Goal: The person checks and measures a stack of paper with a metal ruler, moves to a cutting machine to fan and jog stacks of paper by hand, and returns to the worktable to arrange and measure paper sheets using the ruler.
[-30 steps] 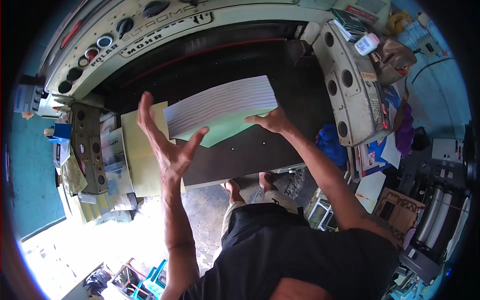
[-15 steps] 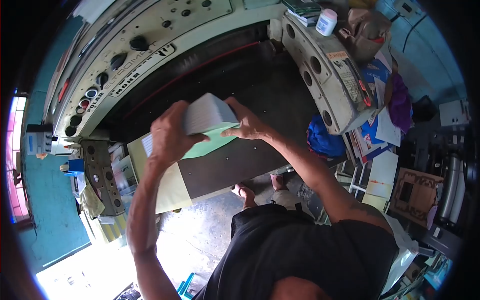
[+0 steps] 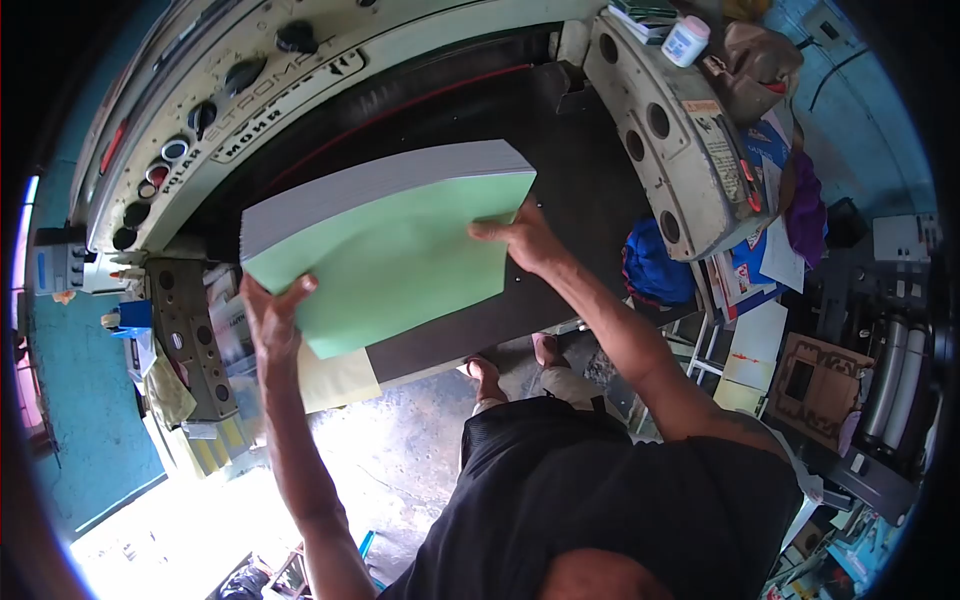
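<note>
Largest on my feed is the machine (image 3: 400, 40), its pale front panel curving over the dark desk (image 3: 440, 345). The thick stack of paper (image 3: 400, 250) is above that desk, its green face toward me and its grey-white layers showing along the far side. I see 2 hands holding it: the left hand (image 3: 272, 310) grips the left end and the right hand (image 3: 525, 240) the right end, each with its thumb laid on the green. They are wide apart, with most of the stack's width between them.

My main worry is the layers shearing. I judge the load heavy and loose-leaved, so if 1 hand let its end dip, the layers could slide over each other and fan out. I see no support under the middle, so it could sag if the squeeze from the ends slackened. Lowered carelessly, the stack could drag or crease the cream sheet (image 3: 345, 385) by its near left corner.

Hidden from me are the stack's underside and most of the fingers, so I cannot tell whether any part touches the desk. The stack also covers part of the cream sheet. Glare whites out the floor (image 3: 400, 430) at lower left, the rim of my view goes black, and the print on the small bottle (image 3: 686, 40) is unreadable.
</note>
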Demonstrator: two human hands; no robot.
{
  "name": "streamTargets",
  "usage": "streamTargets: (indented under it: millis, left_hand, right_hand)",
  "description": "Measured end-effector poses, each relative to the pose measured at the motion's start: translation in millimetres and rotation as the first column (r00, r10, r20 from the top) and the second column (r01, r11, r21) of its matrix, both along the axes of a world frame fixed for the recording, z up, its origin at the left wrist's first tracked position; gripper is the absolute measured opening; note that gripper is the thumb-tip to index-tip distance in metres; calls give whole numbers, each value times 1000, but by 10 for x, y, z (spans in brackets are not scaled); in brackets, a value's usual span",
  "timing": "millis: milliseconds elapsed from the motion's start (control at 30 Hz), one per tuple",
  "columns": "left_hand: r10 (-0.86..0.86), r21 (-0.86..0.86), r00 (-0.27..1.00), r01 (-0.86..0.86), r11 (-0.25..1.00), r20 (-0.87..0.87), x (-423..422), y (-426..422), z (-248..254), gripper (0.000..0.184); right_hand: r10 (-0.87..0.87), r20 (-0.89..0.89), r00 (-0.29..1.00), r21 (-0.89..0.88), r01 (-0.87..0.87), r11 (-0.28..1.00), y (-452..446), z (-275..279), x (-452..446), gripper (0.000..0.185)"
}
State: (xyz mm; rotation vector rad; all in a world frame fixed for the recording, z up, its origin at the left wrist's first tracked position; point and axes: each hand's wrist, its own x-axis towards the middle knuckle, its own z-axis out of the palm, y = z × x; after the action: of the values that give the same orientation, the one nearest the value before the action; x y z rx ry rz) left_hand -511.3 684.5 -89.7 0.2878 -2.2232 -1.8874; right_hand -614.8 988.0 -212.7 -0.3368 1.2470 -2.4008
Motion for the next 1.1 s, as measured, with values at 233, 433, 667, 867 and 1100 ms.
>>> streamTargets:
  millis: [233,433,667,867,1100]
  left_hand:
    - [46,197,998,-35,980,-50,-301,-47,-1219,65]
    - [148,24,989,-148,989,-2,-418,70,-1449,62]
    - [179,48,984,-179,983,-1,-393,137,-1817,60]
    - [278,65,957,-273,960,-86,-465,224,-1670,52]
    - [111,-176,993,-114,978,-30,-488,148,-1767,43]
  right_hand:
    - [26,-265,964,392,83,916,135,-157,-520,65]
    - [45,-396,917,493,171,853,216,-274,-684,70]
    - [32,-415,909,433,166,886,171,-599,-676,64]
    - [30,-423,905,452,183,873,150,-386,-721,65]
    - [129,-524,842,470,159,868,141,-642,-835,67]
